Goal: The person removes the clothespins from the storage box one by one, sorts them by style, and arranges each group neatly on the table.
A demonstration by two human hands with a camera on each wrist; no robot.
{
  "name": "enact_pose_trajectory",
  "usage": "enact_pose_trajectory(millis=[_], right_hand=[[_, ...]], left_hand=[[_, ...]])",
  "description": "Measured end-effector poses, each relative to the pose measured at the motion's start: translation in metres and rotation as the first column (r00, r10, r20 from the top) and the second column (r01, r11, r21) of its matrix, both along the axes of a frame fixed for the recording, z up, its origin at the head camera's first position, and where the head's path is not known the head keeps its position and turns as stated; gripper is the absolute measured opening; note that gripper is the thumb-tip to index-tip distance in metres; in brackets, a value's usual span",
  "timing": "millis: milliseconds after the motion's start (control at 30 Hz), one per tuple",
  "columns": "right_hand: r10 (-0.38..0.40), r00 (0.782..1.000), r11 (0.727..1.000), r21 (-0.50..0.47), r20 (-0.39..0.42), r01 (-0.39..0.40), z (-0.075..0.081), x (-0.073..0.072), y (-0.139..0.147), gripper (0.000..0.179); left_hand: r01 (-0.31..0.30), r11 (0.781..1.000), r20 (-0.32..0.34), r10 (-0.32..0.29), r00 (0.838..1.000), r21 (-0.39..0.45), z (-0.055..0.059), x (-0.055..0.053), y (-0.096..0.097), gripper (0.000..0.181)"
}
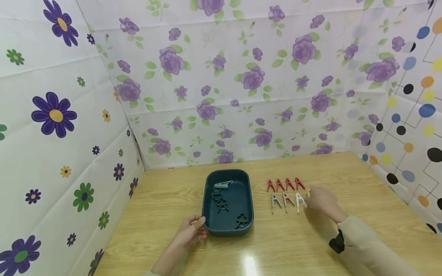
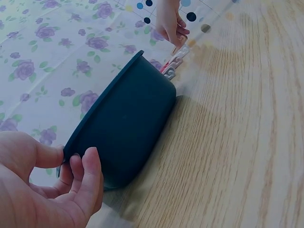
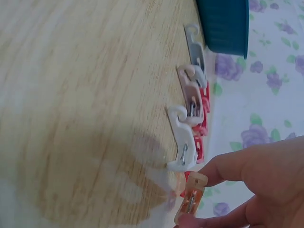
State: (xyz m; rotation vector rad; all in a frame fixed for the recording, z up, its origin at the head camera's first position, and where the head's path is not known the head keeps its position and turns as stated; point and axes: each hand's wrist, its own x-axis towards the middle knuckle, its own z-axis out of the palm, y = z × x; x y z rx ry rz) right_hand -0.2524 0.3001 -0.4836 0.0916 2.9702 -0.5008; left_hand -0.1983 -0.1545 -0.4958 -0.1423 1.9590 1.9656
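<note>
My left hand (image 1: 190,230) pinches the smooth, round-cornered teal bin (image 1: 229,233) by its rim; my right hand (image 1: 322,199) pinches a peach clothespin (image 3: 193,195) beside the hooked white clothespin (image 3: 181,142). Wood-grained tabletop (image 1: 276,245) lies beneath, creased rose-printed sheeting (image 1: 228,42) behind.

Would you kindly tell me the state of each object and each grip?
Tub: upright, partly filled.
Pale clip: lying in the tub.
Dark pieces: lying loose in the tub.
Red clips: four in a row, legs spread.
Gray clip: legs spread.
Pinkish clip: legs spread.
White clip: legs spread.
Orange clip: held; squeezed open or not, unclear.
Left grip: pinching the tub's rim.
Right grip: pinching the orange clip.
</note>
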Motion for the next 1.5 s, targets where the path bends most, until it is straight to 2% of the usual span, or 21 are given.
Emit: enact_pose_trajectory(millis=[133,300,533,600,767,933,1133,1233,1367,1433,1500], right_hand=[[-0.020,0.998,1.000,0.009,0.052,0.020,0.000,-0.004,0.004,0.032],[-0.002,0.996,1.000,0.028,0.087,0.000,0.004,-0.004,0.006,0.027],[0.081,0.997,0.997,0.017,0.010,-0.081,0.029,-0.011,-0.013,0.034],[0.108,0.994,0.994,0.005,-0.007,-0.108,0.037,-0.015,-0.023,0.033],[0.170,0.983,0.984,0.056,-0.067,-0.167,0.053,-0.029,-0.060,0.039],[0.222,0.974,0.974,0.053,-0.041,-0.220,0.070,-0.042,-0.099,0.039],[0.273,0.962,0.961,0.040,0.000,-0.273,0.089,-0.063,-0.146,0.036],[0.316,0.949,0.947,0.060,0.011,-0.316,0.091,-0.075,-0.167,0.038],[0.408,0.913,0.907,0.103,0.028,-0.408,0.086,-0.090,-0.194,0.043],[0.453,0.889,0.881,0.124,0.063,-0.457,0.081,-0.098,-0.207,0.047],[0.508,0.854,0.841,0.150,0.112,-0.519,0.077,-0.105,-0.220,0.049]], left_hand=[[0.010,1.000,-0.001,-0.010,1.000,0.002,0.001,-0.001,0.000,0.040],[0.028,1.000,-0.012,-0.028,1.000,-0.002,0.002,-0.004,0.001,0.043],[0.020,1.000,-0.024,-0.021,0.999,-0.015,0.005,-0.007,0.002,0.038],[0.021,1.000,-0.026,-0.021,0.999,-0.012,0.006,-0.006,0.002,0.038],[0.034,0.999,-0.024,-0.034,0.999,0.004,0.007,-0.005,0.003,0.032],[0.035,0.999,-0.016,-0.035,0.999,0.004,0.006,-0.003,0.002,0.028],[0.034,0.999,-0.023,-0.035,0.999,-0.005,0.005,-0.002,0.000,0.038],[0.031,0.999,-0.020,-0.031,0.999,-0.006,0.004,-0.003,-0.001,0.034],[0.028,1.000,-0.016,-0.028,0.999,0.000,0.003,-0.003,-0.002,0.023],[0.031,1.000,-0.014,-0.031,0.999,0.005,0.003,-0.002,-0.002,0.022],[0.040,0.999,-0.017,-0.039,0.999,0.010,0.003,-0.001,-0.002,0.022]])
